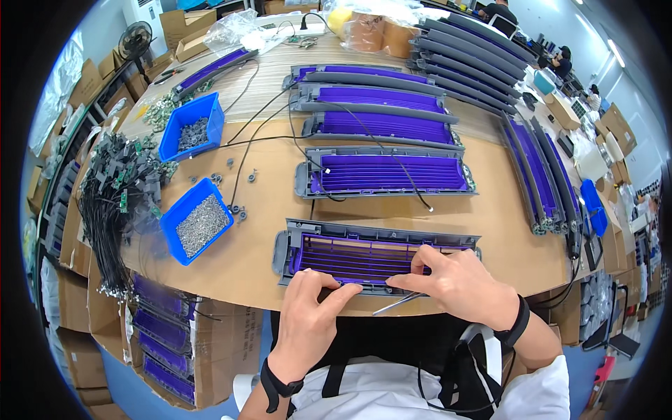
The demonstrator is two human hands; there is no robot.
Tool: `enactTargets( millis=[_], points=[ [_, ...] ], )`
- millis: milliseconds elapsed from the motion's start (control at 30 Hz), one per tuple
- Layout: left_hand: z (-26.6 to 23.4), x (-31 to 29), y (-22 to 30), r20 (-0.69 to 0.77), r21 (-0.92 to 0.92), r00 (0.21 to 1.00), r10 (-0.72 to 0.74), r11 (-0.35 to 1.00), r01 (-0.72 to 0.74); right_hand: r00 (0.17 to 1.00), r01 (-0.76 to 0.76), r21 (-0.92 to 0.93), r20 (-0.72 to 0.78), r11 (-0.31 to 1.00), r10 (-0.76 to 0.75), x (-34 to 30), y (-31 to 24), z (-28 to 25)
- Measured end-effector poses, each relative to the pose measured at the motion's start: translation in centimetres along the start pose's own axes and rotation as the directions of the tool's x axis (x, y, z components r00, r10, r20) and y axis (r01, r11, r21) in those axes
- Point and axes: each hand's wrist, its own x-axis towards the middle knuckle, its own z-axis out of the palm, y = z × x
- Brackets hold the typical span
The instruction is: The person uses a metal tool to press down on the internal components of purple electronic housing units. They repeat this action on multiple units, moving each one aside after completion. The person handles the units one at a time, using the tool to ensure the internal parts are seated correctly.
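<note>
A grey panel frame with purple slats (343, 256) lies in front of me at the near edge of the cardboard-covered table. My left hand (311, 308) is closed on the frame's near rim, thumb and fingertips pressed at it. Just to the right, my right hand (455, 280) has its thumb on the same rim and its bent fingers over the slats. Below the right hand a thin metal tool (397, 304), perhaps tweezers, sticks out past the rim; whether the palm holds it I cannot tell. Beyond lies another slatted panel (388, 172) with a black cable across it.
Several more panels (381, 127) line up farther back, with a stack of grey panels (469, 59) at back right and upright ones (535, 171) at right. Left are a blue bin of screws (203, 225), a blue bin of grey parts (193, 133) and bundled black cables (105, 231).
</note>
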Motion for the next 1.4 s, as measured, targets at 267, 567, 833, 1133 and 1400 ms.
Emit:
enactTargets(
  millis=[267,567,833,1133,1400],
  points=[
    [-0.4,0.2,-1.7,-0.007,-0.016,0.997,0.075,0.997,-0.075,0.997,0.011,0.053,0.077,0.999,-0.015,-1.5,0.3,-1.6],
    [2.0,0.7,1.2,-0.058,-0.147,0.989,0.136,0.979,-0.144,1.0,-0.006,-0.084,-0.011,0.996,0.006,-0.3,-1.3,-0.1],
    [4.3,0.6,1.7,-0.114,-0.103,0.987,0.112,0.987,-0.124,0.995,-0.095,-0.014,0.019,0.995,0.095,-3.2,0.1,-1.4],
    [3.8,1.0,2.4,-0.038,-0.001,0.993,0.109,0.994,-0.11,0.998,-0.061,0.043,-0.002,0.997,0.061,-4.0,0.7,-1.8],
    [4.0,1.1,2.4,-0.018,0.028,0.995,0.102,0.994,-0.102,0.998,-0.055,-0.085,-0.025,0.995,0.053,-4.0,0.5,-1.0]
  ],
)
